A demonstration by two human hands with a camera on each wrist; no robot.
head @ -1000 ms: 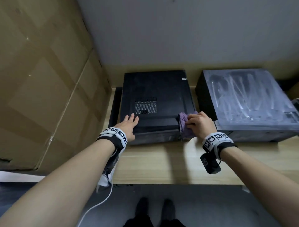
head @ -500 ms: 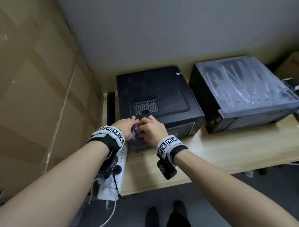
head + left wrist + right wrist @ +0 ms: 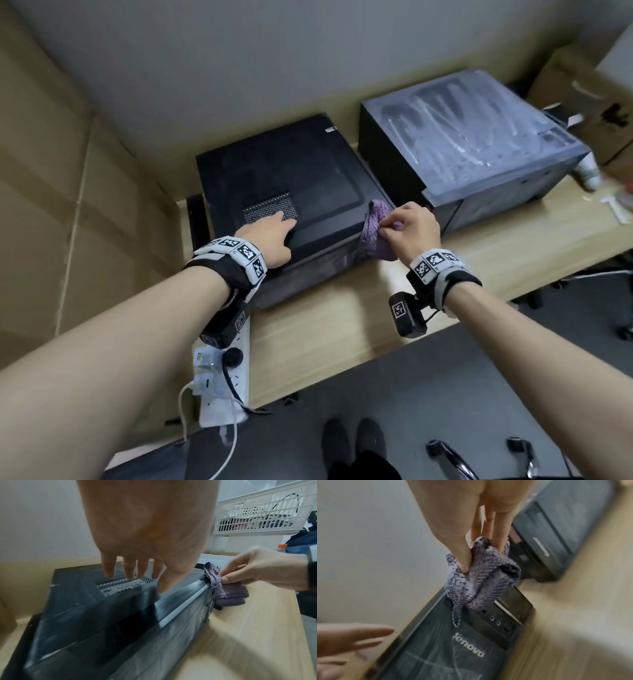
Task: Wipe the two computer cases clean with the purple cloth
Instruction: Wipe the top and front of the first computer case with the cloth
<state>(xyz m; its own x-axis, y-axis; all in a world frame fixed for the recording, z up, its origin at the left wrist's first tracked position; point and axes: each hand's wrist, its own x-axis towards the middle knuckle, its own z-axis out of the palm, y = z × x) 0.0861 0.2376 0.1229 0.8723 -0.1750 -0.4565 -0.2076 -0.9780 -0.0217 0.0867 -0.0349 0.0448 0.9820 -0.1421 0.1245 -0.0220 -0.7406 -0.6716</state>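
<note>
On the wooden worktop (image 3: 342,329), two computer cases lie on their sides, side by side and apart, both against the rear wall. The left case (image 3: 318,178) is black, with a perforated vent panel (image 3: 270,207) in its upward-facing side; the right-wrist view shows the word "lenovo" on its front panel. The right case (image 3: 479,144) carries a grey film of dust marked with streaks.

The left hand (image 3: 270,236) lies on top of the left case near the front edge, fingers extended and relaxed, with the fingertips (image 3: 130,574) at the vent panel. It grips nothing.

The right hand (image 3: 411,229) pinches the purple cloth (image 3: 375,229) between thumb and fingers. The cloth is bunched and folded. It sits at the front right corner of the left case, in the gap between the two cases: its upper part reaches the case's top edge, and its lower part hangs down beside the front panel. In the left-wrist view the lower folds lie close to the worktop; contact cannot be confirmed.

Left of the cases stands a large cardboard box (image 3: 51,205). A white power strip (image 3: 222,383) with plugs inserted lies at the front left edge of the worktop. A white bottle (image 3: 587,169) lies beyond the right case.
</note>
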